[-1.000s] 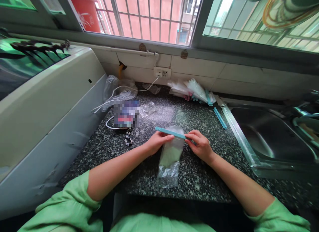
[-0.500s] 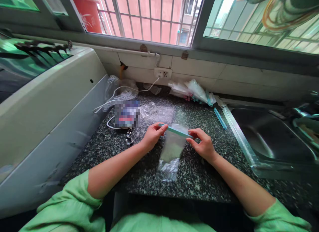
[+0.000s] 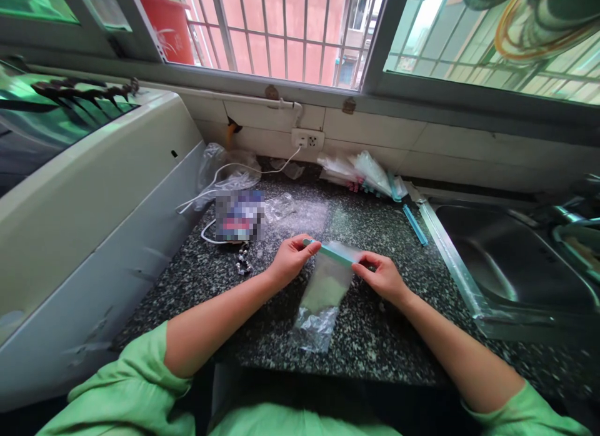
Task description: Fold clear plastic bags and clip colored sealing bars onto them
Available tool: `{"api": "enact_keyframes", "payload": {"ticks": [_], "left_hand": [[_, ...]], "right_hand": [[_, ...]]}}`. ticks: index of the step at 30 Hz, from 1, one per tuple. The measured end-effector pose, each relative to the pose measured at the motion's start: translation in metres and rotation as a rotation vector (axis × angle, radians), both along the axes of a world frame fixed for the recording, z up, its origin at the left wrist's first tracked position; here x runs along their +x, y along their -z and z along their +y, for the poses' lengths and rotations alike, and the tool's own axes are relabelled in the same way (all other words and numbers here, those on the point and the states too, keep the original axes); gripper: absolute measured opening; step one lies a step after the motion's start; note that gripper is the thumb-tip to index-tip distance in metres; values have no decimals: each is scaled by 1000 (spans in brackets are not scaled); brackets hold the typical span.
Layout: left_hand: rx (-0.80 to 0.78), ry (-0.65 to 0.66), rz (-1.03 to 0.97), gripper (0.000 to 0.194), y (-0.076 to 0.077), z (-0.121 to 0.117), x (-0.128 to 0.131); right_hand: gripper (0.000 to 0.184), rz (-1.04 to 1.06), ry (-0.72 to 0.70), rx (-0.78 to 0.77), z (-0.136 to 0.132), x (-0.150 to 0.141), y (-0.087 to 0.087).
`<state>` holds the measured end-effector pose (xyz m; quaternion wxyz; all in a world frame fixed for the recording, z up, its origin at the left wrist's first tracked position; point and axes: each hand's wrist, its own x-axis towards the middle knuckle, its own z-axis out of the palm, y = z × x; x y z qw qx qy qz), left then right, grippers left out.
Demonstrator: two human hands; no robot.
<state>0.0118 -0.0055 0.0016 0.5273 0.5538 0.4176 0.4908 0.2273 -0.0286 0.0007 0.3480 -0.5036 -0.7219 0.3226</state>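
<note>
A light-blue bag sealing clip (image 3: 336, 255) lies across the upper part of a clear plastic bag (image 3: 321, 292). My left hand (image 3: 291, 259) pinches the clip's left end between thumb and fingers. At the clip's right end, my right hand (image 3: 380, 275) is closed with thumb and fingertips on it. The bag hangs from the clip toward the counter's front, and something pale greenish shows in its middle. Its lower end is crinkled. Whether the clip is fully pressed together cannot be made out.
Another blue clip (image 3: 415, 225) lies beside the metal sink (image 3: 492, 248). Several packed plastic bags (image 3: 370, 170) lie along the wall. A blurred-out item (image 3: 239, 215) with a white cable (image 3: 244, 163) and a beaded strap (image 3: 243, 259) rests left on the speckled counter (image 3: 197, 298).
Both hands have come slightly down and nearer with the clip and bag. My right fingers have closed in at the clip's right end, which they now cover.
</note>
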Motion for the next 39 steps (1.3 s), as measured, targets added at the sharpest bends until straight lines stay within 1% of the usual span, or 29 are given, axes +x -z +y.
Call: {"api": "enact_keyframes", "payload": {"ticks": [3,5,7,9,11,14,16,18,20,21,23,26,27,29,31,32,34,35,36,38,39], "left_hand": [[-81,76,-29,40,-1,-1,2],[-140,191,-46,41,-1,-2,4],[-201,322,10,39,0,-5,6],[-247,377,127,32,4,-8,8],[-275,356,225,26,8,-10,9],[-271,346,258,25,11,-10,9],[-216,348,202,27,10,-9,8],[-142,293,92,35,8,-8,7],[-113,212,-32,43,6,-7,7],[-117,178,-85,44,5,-7,7],[-122,123,-181,40,5,-7,7],[-80,86,-269,36,5,-7,7],[-61,86,-281,35,5,-7,7],[-32,77,-293,34,5,-7,8],[-38,47,-303,36,6,-5,8],[-59,25,-311,38,6,-4,8],[-113,-26,-326,42,8,-2,7],[-138,-52,-333,44,9,-1,7],[-161,-71,-337,46,11,0,7],[-210,-81,-340,49,15,2,8],[-240,-71,-338,50,17,2,8]], "right_hand": [[26,20,12,66,1,2,0],[27,39,37,125,1,4,-1],[27,57,69,184,2,6,-1],[26,77,115,243,3,8,-2],[25,93,159,290,4,10,-2],[24,95,173,318,5,12,-2],[24,98,148,315,5,11,-2],[23,96,108,304,4,8,-1],[22,89,64,271,2,4,0],[22,90,51,237,1,1,1],[23,118,40,112,0,-6,4],[32,215,31,-135,-1,-15,10],[34,242,24,-191,-1,-17,12],[35,266,18,-223,0,-19,16],[34,269,36,-160,0,-18,20],[34,253,57,-96,1,-17,21],[39,166,121,104,3,-13,22],[41,92,147,220,4,-10,22],[40,6,160,332,6,-8,21],[28,-159,144,511,9,-3,20],[22,-231,121,566,10,-2,19]]}}
